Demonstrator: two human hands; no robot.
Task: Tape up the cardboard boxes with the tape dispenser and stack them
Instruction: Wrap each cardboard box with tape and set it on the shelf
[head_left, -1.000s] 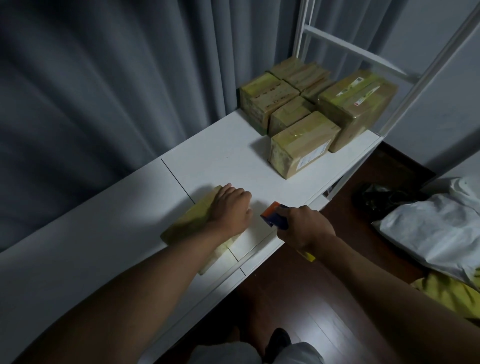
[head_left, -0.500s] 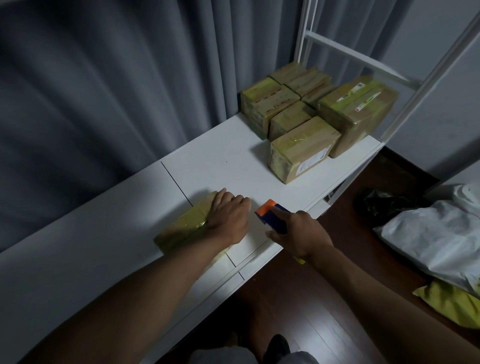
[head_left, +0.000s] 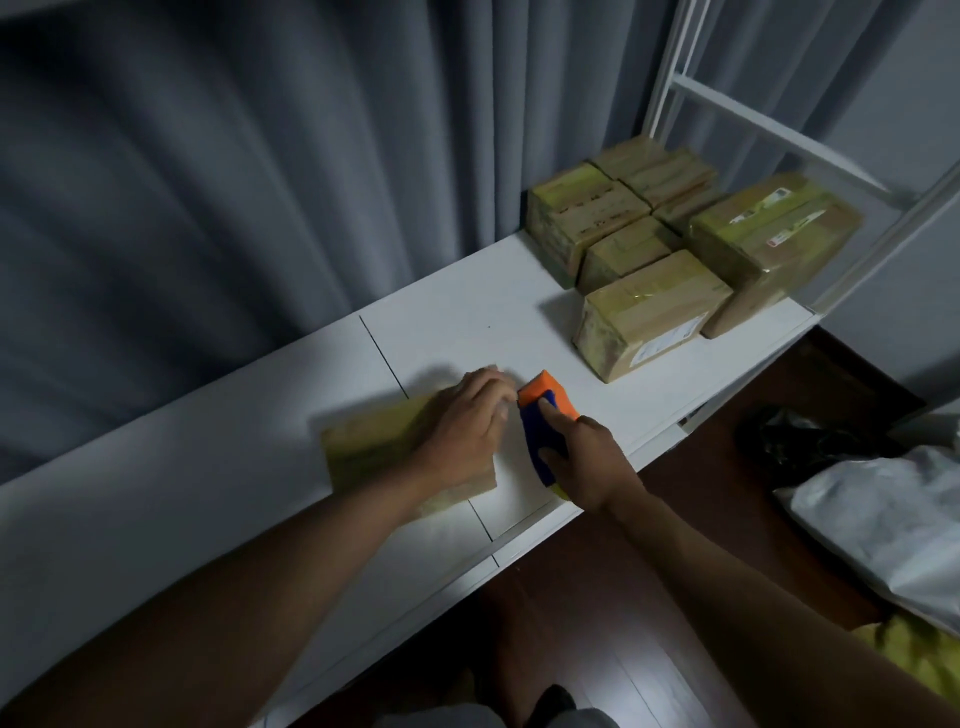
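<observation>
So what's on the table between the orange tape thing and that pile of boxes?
Nothing: the head view shows bare white table between the tape dispenser and the nearest stacked box.

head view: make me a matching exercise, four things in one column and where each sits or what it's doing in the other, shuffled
Things:
1. orange and blue tape dispenser
2. flat brown cardboard box
3. group of taped cardboard boxes
4. white plastic bag

States:
A. on the floor at the right
B. under the left hand
C. at the table's far end
D. gripped by the right hand

Pairs: 1-D, 2-B, 3-C, 4-A
</observation>
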